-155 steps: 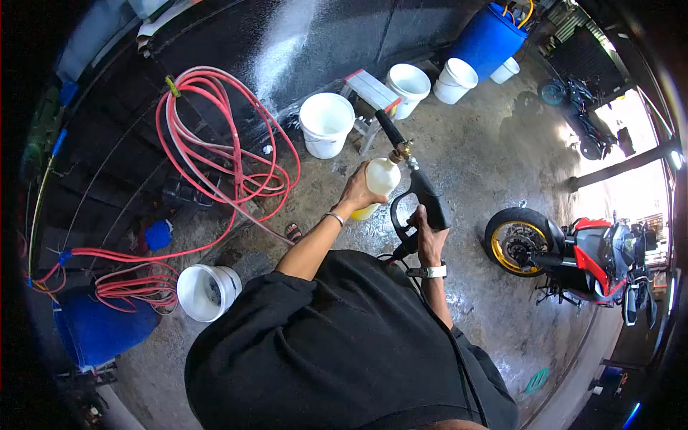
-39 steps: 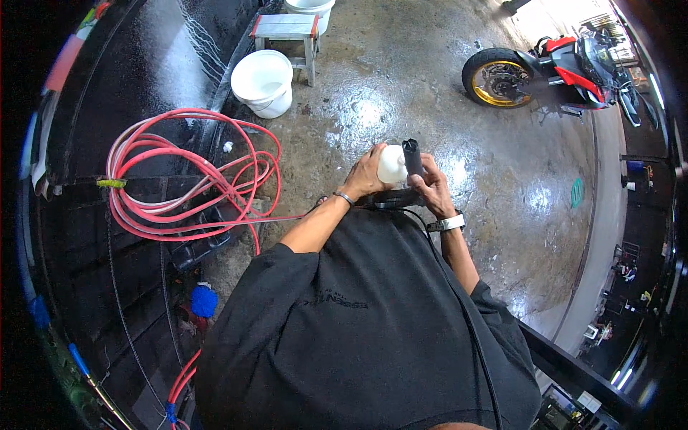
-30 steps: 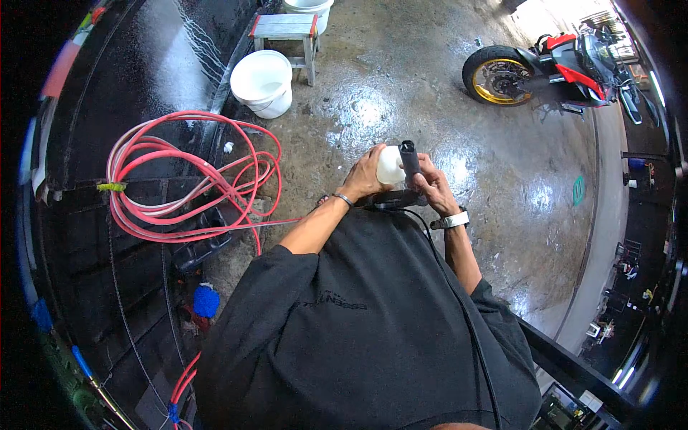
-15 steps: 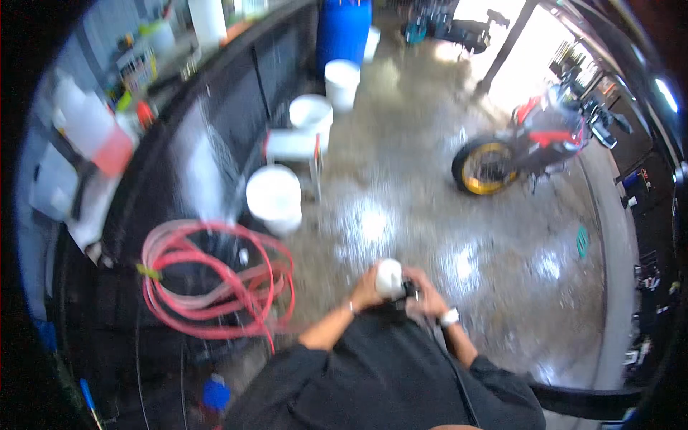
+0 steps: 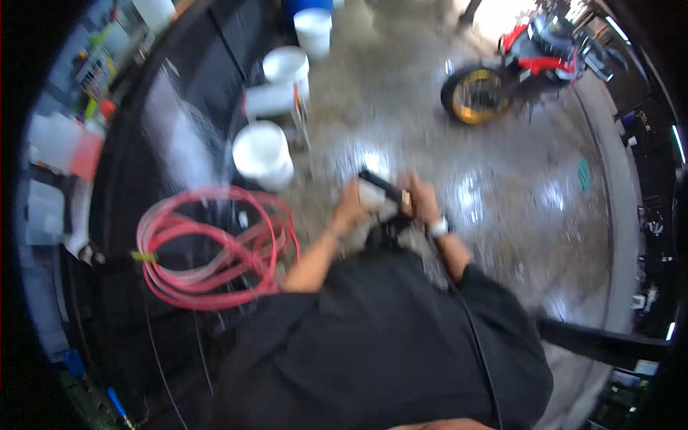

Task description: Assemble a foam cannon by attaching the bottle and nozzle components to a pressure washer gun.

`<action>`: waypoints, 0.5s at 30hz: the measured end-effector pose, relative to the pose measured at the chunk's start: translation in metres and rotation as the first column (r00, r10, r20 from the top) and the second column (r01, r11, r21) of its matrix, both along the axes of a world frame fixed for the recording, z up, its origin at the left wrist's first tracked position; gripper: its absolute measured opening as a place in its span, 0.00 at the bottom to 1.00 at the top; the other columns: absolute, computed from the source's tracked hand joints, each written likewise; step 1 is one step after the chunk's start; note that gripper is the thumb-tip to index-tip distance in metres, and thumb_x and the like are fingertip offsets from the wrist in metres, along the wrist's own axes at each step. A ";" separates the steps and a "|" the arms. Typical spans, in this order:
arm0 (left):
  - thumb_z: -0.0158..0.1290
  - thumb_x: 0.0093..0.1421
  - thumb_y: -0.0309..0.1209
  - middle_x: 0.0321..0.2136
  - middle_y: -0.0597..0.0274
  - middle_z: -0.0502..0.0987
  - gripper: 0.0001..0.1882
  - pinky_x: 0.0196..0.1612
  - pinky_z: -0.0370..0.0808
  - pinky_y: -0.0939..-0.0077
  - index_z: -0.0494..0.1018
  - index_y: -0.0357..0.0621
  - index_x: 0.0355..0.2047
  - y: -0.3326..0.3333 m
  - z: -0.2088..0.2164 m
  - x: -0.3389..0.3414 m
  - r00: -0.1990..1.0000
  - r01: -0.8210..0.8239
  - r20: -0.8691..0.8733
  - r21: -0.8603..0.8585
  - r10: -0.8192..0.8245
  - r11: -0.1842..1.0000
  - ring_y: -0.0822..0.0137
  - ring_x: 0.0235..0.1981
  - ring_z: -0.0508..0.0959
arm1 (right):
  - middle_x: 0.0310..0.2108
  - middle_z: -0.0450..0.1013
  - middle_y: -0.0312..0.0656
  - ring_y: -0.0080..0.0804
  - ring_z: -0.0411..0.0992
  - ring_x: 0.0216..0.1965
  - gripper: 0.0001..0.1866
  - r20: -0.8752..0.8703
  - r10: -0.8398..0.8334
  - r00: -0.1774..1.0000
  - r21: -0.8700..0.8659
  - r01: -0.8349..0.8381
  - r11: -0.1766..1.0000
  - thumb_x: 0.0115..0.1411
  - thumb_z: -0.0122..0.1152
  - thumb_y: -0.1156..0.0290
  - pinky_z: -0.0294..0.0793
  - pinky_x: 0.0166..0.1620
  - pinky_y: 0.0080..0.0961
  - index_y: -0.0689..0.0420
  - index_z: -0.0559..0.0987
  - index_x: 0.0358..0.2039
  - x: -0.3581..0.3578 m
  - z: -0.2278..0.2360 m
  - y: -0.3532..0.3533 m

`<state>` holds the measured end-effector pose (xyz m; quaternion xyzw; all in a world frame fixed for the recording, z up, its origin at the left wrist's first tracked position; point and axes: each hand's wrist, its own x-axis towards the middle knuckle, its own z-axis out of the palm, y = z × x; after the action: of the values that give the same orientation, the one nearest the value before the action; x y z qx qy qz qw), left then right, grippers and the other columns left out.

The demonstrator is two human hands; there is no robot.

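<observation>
Both my hands are in front of my body, over the wet floor. My left hand is closed round the side of a white bottle, which is blurred and partly covered by the fingers. A black tube-shaped tool like a spray gun slants across the top of the bottle. Its near end lies in my closed right hand. Whether tool and bottle are joined cannot be made out. A white band circles my right wrist.
To the left, a coil of pink hose lies on a black surface. White buckets and a small stool stand along it. A red and black motorcycle with a gold-rimmed wheel is at the far right. The floor is wet and shiny.
My hands now appear higher in the picture, farther from my body. The black tool now shows lengthwise above the white bottle. The surroundings have shifted upward as the view tipped down.
</observation>
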<state>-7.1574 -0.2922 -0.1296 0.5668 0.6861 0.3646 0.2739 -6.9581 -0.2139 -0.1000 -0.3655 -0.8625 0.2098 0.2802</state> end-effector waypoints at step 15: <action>0.65 0.31 0.36 0.41 0.45 0.71 0.42 0.47 0.71 0.58 0.59 0.40 0.48 0.021 0.131 -0.022 0.991 0.133 -0.053 0.550 -0.124 0.825 0.45 0.43 0.72 | 0.16 0.66 0.35 0.20 0.62 0.18 0.13 0.043 0.189 0.981 -0.239 -0.174 0.955 0.57 0.56 0.65 0.63 0.22 0.23 0.62 0.76 0.35 -0.023 0.192 0.002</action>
<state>-7.1791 -0.2709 0.0015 0.6692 0.5141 0.5235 0.1177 -6.9815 -0.2115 0.0918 -0.3217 -0.8703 0.3230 0.1864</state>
